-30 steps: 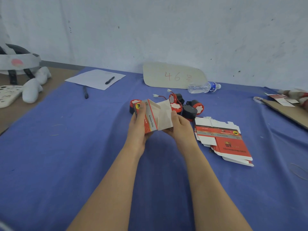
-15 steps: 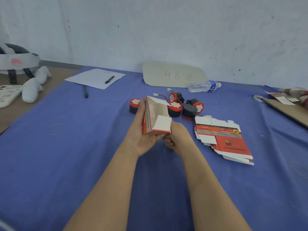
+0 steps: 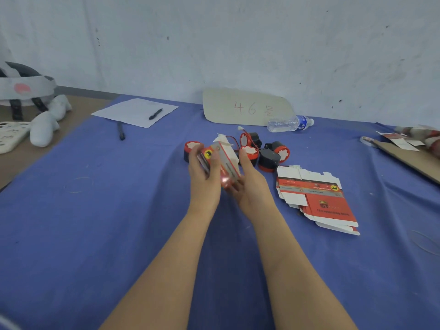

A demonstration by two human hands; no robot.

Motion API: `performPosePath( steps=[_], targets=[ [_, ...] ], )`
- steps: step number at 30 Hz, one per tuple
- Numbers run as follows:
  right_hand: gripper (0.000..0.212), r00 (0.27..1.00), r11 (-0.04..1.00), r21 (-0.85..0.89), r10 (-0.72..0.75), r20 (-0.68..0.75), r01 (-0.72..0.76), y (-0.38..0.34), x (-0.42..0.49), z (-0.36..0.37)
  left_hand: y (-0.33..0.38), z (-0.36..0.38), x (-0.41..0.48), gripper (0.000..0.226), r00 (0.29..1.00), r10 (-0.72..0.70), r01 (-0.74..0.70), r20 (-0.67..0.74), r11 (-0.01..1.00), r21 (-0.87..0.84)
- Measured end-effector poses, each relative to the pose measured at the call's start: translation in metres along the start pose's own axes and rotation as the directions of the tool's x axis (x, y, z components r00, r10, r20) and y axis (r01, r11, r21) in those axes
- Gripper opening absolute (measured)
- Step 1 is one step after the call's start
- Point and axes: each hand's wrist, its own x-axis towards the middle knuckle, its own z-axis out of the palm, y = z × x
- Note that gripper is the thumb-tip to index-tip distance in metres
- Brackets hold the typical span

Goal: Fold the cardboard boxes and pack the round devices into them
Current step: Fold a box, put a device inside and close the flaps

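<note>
The table (image 3: 95,234) carries a blue cloth. Far edge: sheet of paper (image 3: 133,111) with pen (image 3: 155,114), cardboard sign (image 3: 247,108), lying water bottle (image 3: 289,123). Centre: round devices (image 3: 269,153). Right of centre: stacked flat cardboard boxes (image 3: 319,198).

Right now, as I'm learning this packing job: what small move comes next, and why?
Probably hold the box with the left hand alone and reach the right hand to the nearest round device: the box's white far-end flaps stand loose, so that end looks open.
</note>
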Motion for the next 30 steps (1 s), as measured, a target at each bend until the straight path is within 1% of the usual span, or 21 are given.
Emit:
performPosePath(
  steps=[2,3,4,6,8,10,12,14,16,17,18,19,20,21,23,25,26,27,28,29,30],
  targets=[
    [0.048,0.988,0.978,-0.182,-0.119,-0.101,0.100,0.002,0.001,-0.005,-0.005,0.000,0.000,0.022,0.998,0.035,-0.025,-0.049,0.984,0.179],
    [0.050,0.969,0.943,-0.293,-0.207,-0.137,0.160,0.003,0.002,-0.008,-0.008,-0.001,-0.001,0.019,0.997,0.044,-0.026,-0.061,0.965,0.262],
    [0.048,0.945,0.895,-0.389,-0.292,-0.144,0.217,0.004,0.002,-0.012,-0.009,-0.002,-0.001,0.020,0.997,0.041,-0.017,-0.067,0.945,0.327],
    [0.040,0.907,0.801,-0.516,-0.409,-0.102,0.303,0.007,0.002,-0.012,-0.012,-0.002,-0.001,0.028,0.997,0.008,0.024,-0.078,0.916,0.400],
    [0.034,0.879,0.715,-0.612,-0.473,-0.066,0.338,0.011,0.001,-0.008,-0.010,-0.003,-0.002,0.035,0.993,-0.031,0.079,-0.112,0.889,0.451],
    [0.031,0.852,0.675,-0.653,-0.516,-0.084,0.344,0.014,0.002,-0.006,-0.008,-0.005,-0.001,0.042,0.986,-0.025,0.110,-0.163,0.837,0.537],
    [0.031,0.834,0.703,-0.629,-0.530,-0.153,0.332,0.013,0.004,-0.007,-0.006,-0.006,-0.001,0.047,0.982,0.011,0.106,-0.189,0.797,0.594],
    [0.026,0.835,0.779,-0.554,-0.491,-0.248,0.294,0.012,0.006,-0.009,-0.004,-0.004,-0.002,0.042,0.977,0.030,0.108,-0.213,0.790,0.604],
    [0.023,0.845,0.867,-0.436,-0.410,-0.343,0.244,0.010,0.008,-0.009,-0.002,-0.003,-0.003,0.020,0.966,-0.020,0.152,-0.259,0.850,0.504],
    [0.025,0.850,0.886,-0.410,-0.377,-0.369,0.216,0.008,0.008,-0.010,0.001,-0.003,-0.004,0.017,0.958,-0.071,0.188,-0.279,0.886,0.423],
    [0.025,0.853,0.881,-0.436,-0.364,-0.374,0.184,0.007,0.008,-0.012,0.002,-0.004,-0.003,0.029,0.950,-0.115,0.219,-0.289,0.908,0.358],
    [0.022,0.855,0.846,-0.511,-0.371,-0.362,0.150,0.007,0.009,-0.015,0.003,-0.005,-0.003,0.039,0.946,-0.150,0.241,-0.288,0.919,0.313],
    [0.016,0.855,0.780,-0.615,-0.393,-0.339,0.115,0.008,0.011,-0.019,0.002,-0.006,-0.002,0.043,0.947,-0.168,0.251,-0.273,0.919,0.305],
    [0.015,0.856,0.697,-0.712,-0.418,-0.305,0.087,0.009,0.013,-0.022,0.002,-0.006,-0.001,0.040,0.954,-0.161,0.244,-0.255,0.908,0.340],
    [0.032,0.873,0.551,-0.833,-0.429,-0.234,0.047,0.012,0.015,-0.024,-0.003,-0.006,0.000,0.026,0.974,-0.105,0.193,-0.201,0.847,0.495],
    [0.049,0.899,0.450,-0.892,-0.406,-0.167,0.038,0.014,0.014,-0.021,-0.005,-0.006,-0.001,0.029,0.985,-0.075,0.157,-0.158,0.778,0.609],
    [0.053,0.909,0.404,-0.914,-0.397,-0.131,0.045,0.014,0.013,-0.020,-0.005,-0.007,-0.001,0.031,0.986,-0.081,0.156,-0.146,0.751,0.641],
    [0.054,0.913,0.374,-0.926,-0.394,-0.106,0.054,0.014,0.012,-0.020,-0.005,-0.007,-0.002,0.032,0.987,-0.085,0.155,-0.137,0.735,0.661],
    [0.052,0.913,0.367,-0.928,-0.396,-0.096,0.062,0.014,0.012,-0.021,-0.003,-0.007,-0.003,0.032,0.988,-0.088,0.153,-0.130,0.729,0.667],
    [0.049,0.910,0.377,-0.924,-0.403,-0.096,0.070,0.013,0.012,-0.022,-0.002,-0.007,-0.002,0.030,0.987,-0.089,0.154,-0.131,0.740,0.655],
    [0.046,0.906,0.395,-0.916,-0.411,-0.102,0.076,0.012,0.011,-0.024,-0.001,-0.006,-0.002,0.028,0.986,-0.100,0.161,-0.134,0.783,0.600]
  ],
)
